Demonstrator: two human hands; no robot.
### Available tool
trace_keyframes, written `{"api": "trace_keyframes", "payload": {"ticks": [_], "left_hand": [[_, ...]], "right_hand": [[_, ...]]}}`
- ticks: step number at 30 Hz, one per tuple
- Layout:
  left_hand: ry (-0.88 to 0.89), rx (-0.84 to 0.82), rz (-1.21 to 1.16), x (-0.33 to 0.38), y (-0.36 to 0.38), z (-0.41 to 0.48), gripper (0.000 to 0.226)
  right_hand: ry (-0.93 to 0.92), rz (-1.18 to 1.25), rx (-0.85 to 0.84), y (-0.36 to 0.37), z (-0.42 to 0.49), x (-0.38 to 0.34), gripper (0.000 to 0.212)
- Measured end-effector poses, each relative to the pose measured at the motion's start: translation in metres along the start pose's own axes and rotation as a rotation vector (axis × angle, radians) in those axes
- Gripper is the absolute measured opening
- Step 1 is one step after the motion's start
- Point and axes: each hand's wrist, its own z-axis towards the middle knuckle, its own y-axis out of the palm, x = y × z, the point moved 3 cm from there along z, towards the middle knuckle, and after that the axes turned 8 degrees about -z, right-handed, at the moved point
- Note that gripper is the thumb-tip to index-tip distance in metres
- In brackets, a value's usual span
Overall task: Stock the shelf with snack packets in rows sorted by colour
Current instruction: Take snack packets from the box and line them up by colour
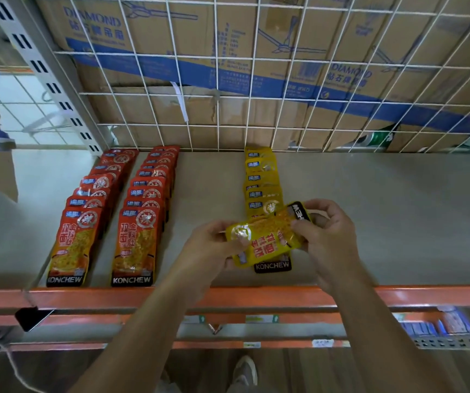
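Where writing can be read, the black band at the near end of each front packet says KONCHEW in white, and the cardboard boxes [171, 38] behind the white wire grid [256, 95] at the far side carry DIAMOND in blue above Chinese characters. Two rows of red packets [146, 205] run from far to near on the left part of the grey shelf [369, 208], overlapping like tiles, each with a blue corner label, a round silver seal and red characters on yellow. To their right, well apart, lies a row of yellow packets [262, 180] with the same label and seal. Just above that row's near end, a glossy yellow packet [267, 236] is held crosswise, its black band turned to the far right and its print upside down. The left hand [214, 248] grips its left end with curled fingers, and the right hand [327, 236] pinches its right end. An orange beam [256, 297] edges the shelf's near side.
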Motion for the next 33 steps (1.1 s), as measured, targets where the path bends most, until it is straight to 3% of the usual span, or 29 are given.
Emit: {"api": "trace_keyframes", "payload": {"ticks": [3, 6, 13, 17, 22, 29, 33], "left_hand": [[0.011, 0.09, -0.124, 0.001, -0.004, 0.005, 0.016], [0.049, 0.123, -0.164, 0.003, 0.0, 0.009, 0.017], [0.12, 0.122, -0.231, -0.004, 0.022, 0.011, 0.029], [0.234, 0.187, 0.179, -0.007, 0.02, 0.013, 0.039], [0.348, 0.128, 0.349, 0.003, 0.025, 0.018, 0.058], [0.325, 0.178, 0.582, -0.01, 0.023, 0.02, 0.022], [0.3, 0.161, 0.489, -0.011, 0.024, 0.019, 0.017]], "right_hand": [[0.02, -0.075, -0.211, -0.001, -0.004, 0.0, 0.038], [0.053, -0.15, -0.328, 0.001, -0.008, 0.004, 0.023], [0.009, -0.248, -0.234, 0.002, -0.008, 0.018, 0.013], [-0.087, -0.46, -0.102, 0.003, -0.008, 0.024, 0.013], [-0.228, -0.639, 0.02, 0.006, -0.01, 0.019, 0.015], [-0.205, -0.748, -0.007, 0.004, -0.011, 0.024, 0.024], [-0.203, -0.683, -0.024, 0.005, -0.014, 0.02, 0.031]]}}
